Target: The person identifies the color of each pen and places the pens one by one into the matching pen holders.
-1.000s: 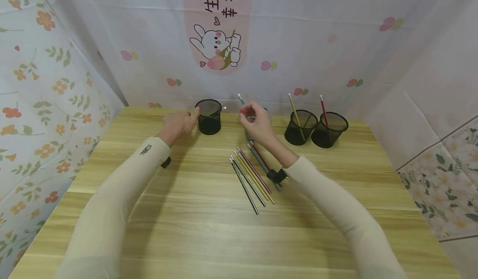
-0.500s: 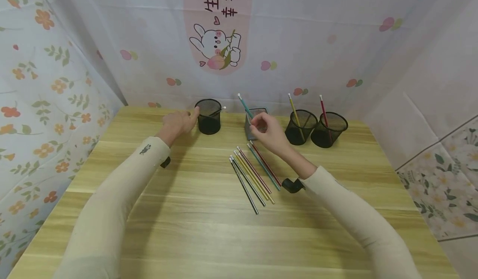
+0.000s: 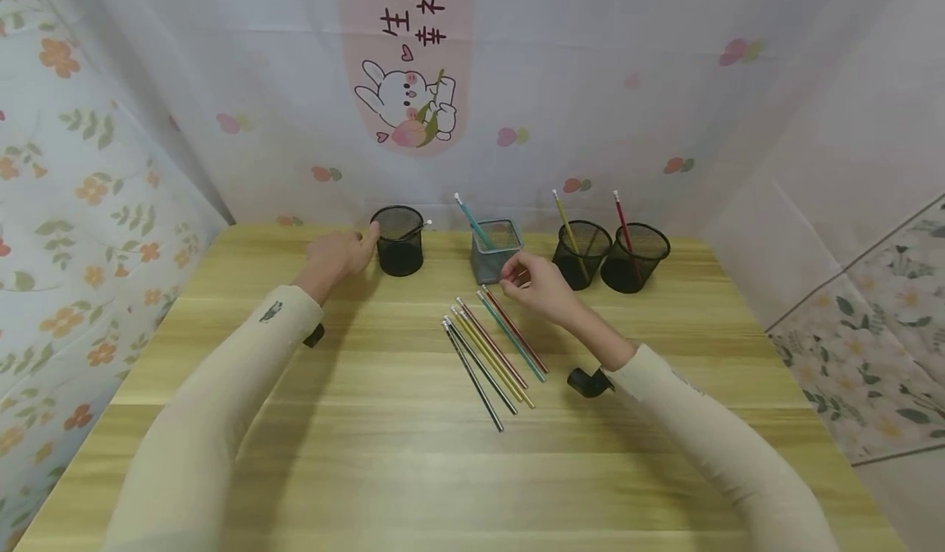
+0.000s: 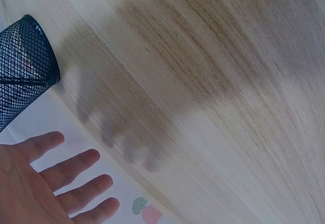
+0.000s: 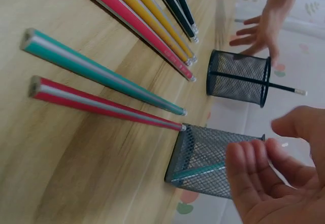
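My left hand [image 3: 334, 257] is beside the round black mesh pencil cup [image 3: 399, 253], its thumb at the rim. In the left wrist view its fingers [image 4: 71, 169] are spread and hold nothing. A dark pencil [image 5: 284, 88] leans inside that cup. My right hand [image 3: 542, 284], loosely bent with nothing between thumb and fingers, is at the near right side of the square grey mesh holder [image 3: 490, 266]. A teal pencil [image 3: 472, 220] leans in this holder, its eraser end up. On the table in front lie several pencils [image 3: 496, 347] in red, teal, yellow and black.
Two more round black mesh cups stand at the back right, one with a yellow pencil [image 3: 565, 218], the other with a red pencil [image 3: 623, 220]. A printed curtain [image 3: 561, 68] hangs behind the wooden table [image 3: 354, 453].
My right hand has let go of the teal pencil, which rests in the square holder, and has moved right and toward me. The left hand keeps its place by the cup. The head view has shifted slightly.
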`<state>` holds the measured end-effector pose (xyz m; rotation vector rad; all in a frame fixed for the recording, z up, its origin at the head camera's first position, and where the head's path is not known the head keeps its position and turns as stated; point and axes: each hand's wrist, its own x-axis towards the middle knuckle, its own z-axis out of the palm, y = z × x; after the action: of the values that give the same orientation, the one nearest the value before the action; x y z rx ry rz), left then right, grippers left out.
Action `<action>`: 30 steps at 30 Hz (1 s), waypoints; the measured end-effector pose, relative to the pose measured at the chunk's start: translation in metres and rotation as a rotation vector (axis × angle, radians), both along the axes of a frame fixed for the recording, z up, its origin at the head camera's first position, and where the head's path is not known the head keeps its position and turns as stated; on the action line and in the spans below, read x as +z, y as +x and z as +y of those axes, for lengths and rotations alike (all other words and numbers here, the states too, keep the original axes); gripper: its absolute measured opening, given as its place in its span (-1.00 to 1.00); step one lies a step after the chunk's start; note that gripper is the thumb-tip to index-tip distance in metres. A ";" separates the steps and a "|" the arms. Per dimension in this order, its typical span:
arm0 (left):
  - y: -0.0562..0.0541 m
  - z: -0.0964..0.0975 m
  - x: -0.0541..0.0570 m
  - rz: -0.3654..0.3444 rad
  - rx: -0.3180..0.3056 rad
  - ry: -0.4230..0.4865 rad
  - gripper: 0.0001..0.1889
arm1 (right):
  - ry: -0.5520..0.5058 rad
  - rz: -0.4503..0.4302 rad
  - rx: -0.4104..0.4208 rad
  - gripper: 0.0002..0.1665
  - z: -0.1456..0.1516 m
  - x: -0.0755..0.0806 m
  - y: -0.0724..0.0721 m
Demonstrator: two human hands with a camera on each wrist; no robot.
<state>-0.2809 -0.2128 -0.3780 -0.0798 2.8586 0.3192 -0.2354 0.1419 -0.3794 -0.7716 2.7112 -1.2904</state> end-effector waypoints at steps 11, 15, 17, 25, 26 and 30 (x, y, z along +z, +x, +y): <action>0.004 0.000 -0.001 0.008 -0.010 0.017 0.10 | 0.182 -0.073 0.025 -0.91 0.022 -0.011 0.009; 0.003 0.001 -0.001 0.008 -0.009 0.016 0.11 | 0.244 -0.084 0.052 -0.87 0.026 -0.008 0.012; 0.002 0.000 -0.002 0.009 -0.008 0.015 0.11 | 0.273 -0.088 0.070 -0.86 0.026 -0.007 0.012; 0.001 0.001 -0.002 0.003 -0.007 0.011 0.11 | 0.347 -0.112 0.087 -0.89 0.024 -0.009 0.009; 0.002 0.001 -0.001 0.002 -0.006 0.013 0.11 | 0.355 -0.108 0.084 -0.89 0.023 -0.011 0.008; 0.001 0.001 -0.001 0.005 -0.012 0.018 0.11 | 0.389 -0.098 0.050 -0.93 0.016 -0.015 0.004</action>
<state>-0.2795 -0.2115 -0.3788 -0.0590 2.8591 0.3430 -0.2310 0.1582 -0.3949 -0.7039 2.7147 -0.7313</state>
